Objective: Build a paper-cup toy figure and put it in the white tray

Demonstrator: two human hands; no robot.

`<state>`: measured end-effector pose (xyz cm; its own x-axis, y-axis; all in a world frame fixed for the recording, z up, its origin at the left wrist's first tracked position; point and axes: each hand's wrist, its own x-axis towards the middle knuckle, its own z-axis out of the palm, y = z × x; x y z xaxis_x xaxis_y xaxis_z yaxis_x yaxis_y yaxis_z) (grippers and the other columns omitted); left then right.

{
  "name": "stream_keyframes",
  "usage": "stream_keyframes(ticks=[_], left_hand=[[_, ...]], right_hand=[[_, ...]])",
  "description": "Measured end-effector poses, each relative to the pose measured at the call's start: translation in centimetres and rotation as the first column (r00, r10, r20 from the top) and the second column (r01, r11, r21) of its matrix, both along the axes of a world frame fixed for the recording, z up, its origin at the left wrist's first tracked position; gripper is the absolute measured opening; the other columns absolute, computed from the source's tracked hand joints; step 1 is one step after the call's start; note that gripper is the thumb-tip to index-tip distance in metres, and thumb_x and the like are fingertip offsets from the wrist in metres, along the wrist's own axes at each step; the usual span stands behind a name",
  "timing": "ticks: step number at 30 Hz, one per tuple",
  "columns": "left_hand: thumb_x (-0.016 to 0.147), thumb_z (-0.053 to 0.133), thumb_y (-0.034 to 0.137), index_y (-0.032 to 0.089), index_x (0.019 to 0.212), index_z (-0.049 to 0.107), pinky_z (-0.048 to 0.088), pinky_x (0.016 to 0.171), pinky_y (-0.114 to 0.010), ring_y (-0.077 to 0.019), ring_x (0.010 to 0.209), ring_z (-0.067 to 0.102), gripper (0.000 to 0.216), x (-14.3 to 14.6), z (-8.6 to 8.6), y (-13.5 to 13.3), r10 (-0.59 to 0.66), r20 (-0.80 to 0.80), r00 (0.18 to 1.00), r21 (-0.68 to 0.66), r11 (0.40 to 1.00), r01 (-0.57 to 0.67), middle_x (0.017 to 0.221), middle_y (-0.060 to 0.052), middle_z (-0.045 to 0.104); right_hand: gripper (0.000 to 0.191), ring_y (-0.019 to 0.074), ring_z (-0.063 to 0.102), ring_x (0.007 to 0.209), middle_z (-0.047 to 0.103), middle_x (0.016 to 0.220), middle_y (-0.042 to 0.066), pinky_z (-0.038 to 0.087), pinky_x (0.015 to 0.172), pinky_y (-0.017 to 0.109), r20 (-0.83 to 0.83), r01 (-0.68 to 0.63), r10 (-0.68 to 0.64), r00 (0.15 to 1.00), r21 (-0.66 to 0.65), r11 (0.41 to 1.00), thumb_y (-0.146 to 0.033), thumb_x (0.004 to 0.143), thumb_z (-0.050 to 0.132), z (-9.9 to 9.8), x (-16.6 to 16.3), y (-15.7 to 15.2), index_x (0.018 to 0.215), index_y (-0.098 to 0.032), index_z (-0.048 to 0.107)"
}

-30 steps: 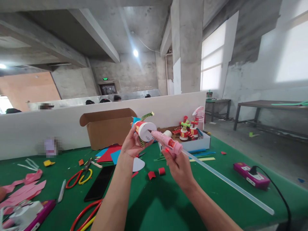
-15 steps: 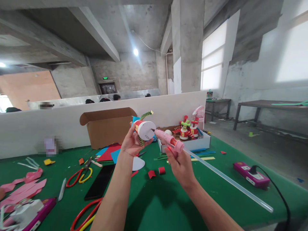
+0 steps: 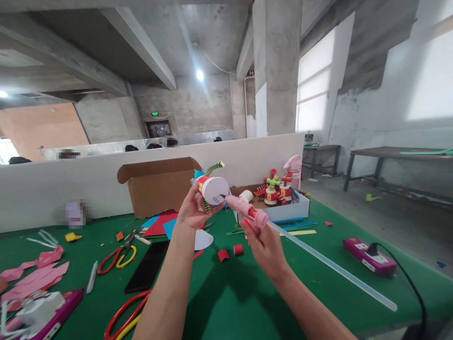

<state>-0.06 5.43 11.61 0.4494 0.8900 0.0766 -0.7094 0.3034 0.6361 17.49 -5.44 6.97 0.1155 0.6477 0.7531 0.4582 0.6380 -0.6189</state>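
My left hand (image 3: 193, 208) is closed around a red and white paper cup (image 3: 215, 191), tilted so its white round base faces me. Green folded paper strips (image 3: 214, 168) stick out from the cup, and some blue paper shows behind it. In my right hand (image 3: 266, 241) is a pink hot glue gun (image 3: 247, 209), with a long clear glue stick (image 3: 332, 264) trailing from its back end. The gun's dark nozzle is at the lower right part of the cup's base; whether it touches is too small to tell.
Behind my hands, a white box (image 3: 293, 211) holds finished-looking paper cup figures (image 3: 271, 191). Scissors (image 3: 125, 252), a black phone (image 3: 146, 267), coloured paper (image 3: 161, 225) and red scraps (image 3: 238, 250) lie on the green table. Purple power strips (image 3: 370, 259) sit at both sides.
The glue gun has shifted slightly down and left, its nozzle moving lower along the rim side of the cup's base. The cup stays in almost the same place.
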Motion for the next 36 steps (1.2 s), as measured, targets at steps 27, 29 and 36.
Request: stream_keyframes(ticks=[27, 29, 36], left_hand=[[0.087, 0.051, 0.048, 0.016, 0.100, 0.064, 0.056, 0.074, -0.037, -0.0228, 0.079, 0.069, 0.037, 0.6, 0.1, -0.3, -0.077, 0.025, 0.997, 0.013, 0.997, 0.076, 0.082, -0.008, 0.073], [0.087, 0.051, 0.048, 0.016, 0.100, 0.064, 0.056, 0.072, -0.036, -0.0220, 0.076, 0.069, 0.037, 0.5, 0.2, -0.3, -0.079, 0.023, 0.997, 0.003, 0.997, 0.079, 0.081, -0.008, 0.073], [0.085, 0.055, 0.046, 0.018, 0.102, 0.063, 0.056, 0.068, -0.035, -0.0237, 0.080, 0.069, 0.033, 0.4, 0.1, 0.0, -0.022, 0.009, 1.000, -0.031, 0.999, 0.022, 0.081, -0.007, 0.072]], right_hand=[[0.036, 0.0250, 0.063, 0.099, 0.068, 0.106, 0.012, 0.050, 0.088, 0.033, 0.054, -0.061, 0.058, 0.997, 0.058, 0.996, -0.036, 0.092, 0.046, 1.4, -0.6, -0.6, 0.117, -0.015, 0.060], [0.036, 0.0245, 0.062, 0.102, 0.067, 0.108, 0.011, 0.049, 0.089, 0.033, 0.052, -0.081, 0.079, 0.996, 0.039, 0.996, -0.035, 0.092, 0.046, 1.1, -0.6, -0.6, 0.118, -0.015, 0.059], [0.034, 0.0196, 0.062, 0.071, 0.068, 0.081, 0.007, 0.050, 0.070, 0.028, 0.062, -0.029, 0.027, 0.998, 0.022, 0.999, -0.040, 0.091, 0.046, 0.6, -0.2, -0.7, 0.102, -0.014, 0.065]])
